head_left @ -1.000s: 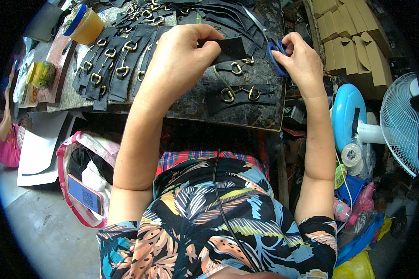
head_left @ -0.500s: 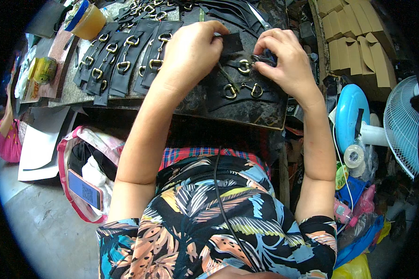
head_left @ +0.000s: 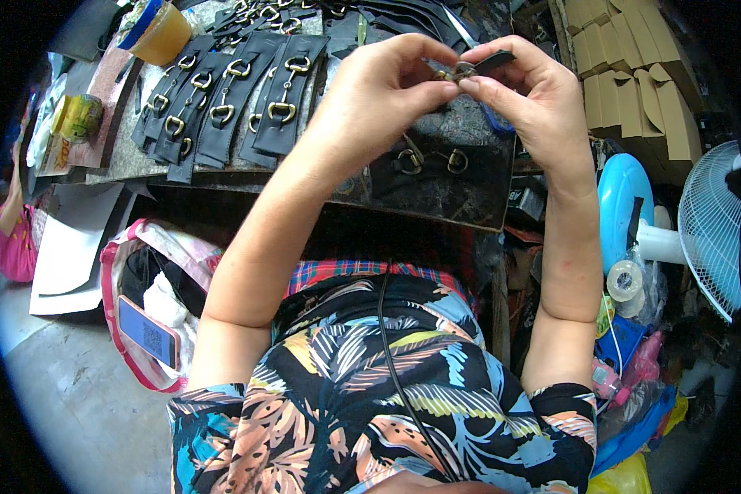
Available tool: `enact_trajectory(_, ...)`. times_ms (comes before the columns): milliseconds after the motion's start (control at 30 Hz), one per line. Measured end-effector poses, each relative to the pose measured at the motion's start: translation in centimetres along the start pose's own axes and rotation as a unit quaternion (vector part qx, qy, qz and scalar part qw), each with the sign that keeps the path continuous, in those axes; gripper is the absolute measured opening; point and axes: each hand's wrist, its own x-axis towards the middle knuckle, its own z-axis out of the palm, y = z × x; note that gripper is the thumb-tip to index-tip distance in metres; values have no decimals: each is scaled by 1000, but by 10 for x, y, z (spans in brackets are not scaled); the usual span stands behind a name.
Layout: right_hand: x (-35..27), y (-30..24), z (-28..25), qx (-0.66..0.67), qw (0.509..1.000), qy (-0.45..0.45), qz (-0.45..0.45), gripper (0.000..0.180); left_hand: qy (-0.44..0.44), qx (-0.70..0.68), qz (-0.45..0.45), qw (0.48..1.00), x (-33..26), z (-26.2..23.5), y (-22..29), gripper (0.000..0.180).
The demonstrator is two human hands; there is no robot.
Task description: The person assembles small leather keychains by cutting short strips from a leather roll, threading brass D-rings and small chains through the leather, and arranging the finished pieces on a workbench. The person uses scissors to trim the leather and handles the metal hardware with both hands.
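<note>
the left hand [head_left: 391,90] and the right hand [head_left: 543,107] meet above the table [head_left: 436,212], each with thumb and finger pinched narrow on one small piece, a black strap [head_left: 496,59] with a metal fitting [head_left: 463,69]. the strap's dark end pokes out above the right thumb; fingers hide how the fitting is joined, so i cannot tell whether this one is complete. below the hands lies a flat strap [head_left: 434,169] with two metal rings on it. the scissors [head_left: 500,122] lie beside the right hand, partly covered by it. farther left, a row of straps [head_left: 292,92] carries linked rings and looks finished. a heap of similar straps [head_left: 276,12] lies behind the row. next to it, plain black strips [head_left: 407,11] show no metal, so these are probably left to do; an exact count cannot be made.
</note>
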Motion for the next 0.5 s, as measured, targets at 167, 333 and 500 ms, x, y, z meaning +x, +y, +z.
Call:
enact_trajectory(167, 7, 13, -4, 136, 989, -12, 57, 18, -21, 8, -48, 999, -17, -26, 6, 24)
enact_trajectory(333, 6, 24, 1, 159, 984, 5, 85, 14, 46, 84, -19, 995, -28, -29, 5, 20)
enact_trajectory(500, 7, 26, 4, 163, 980, 7, 115, 17, 99, 225, 122, 962, -32, -35, 1, 18)
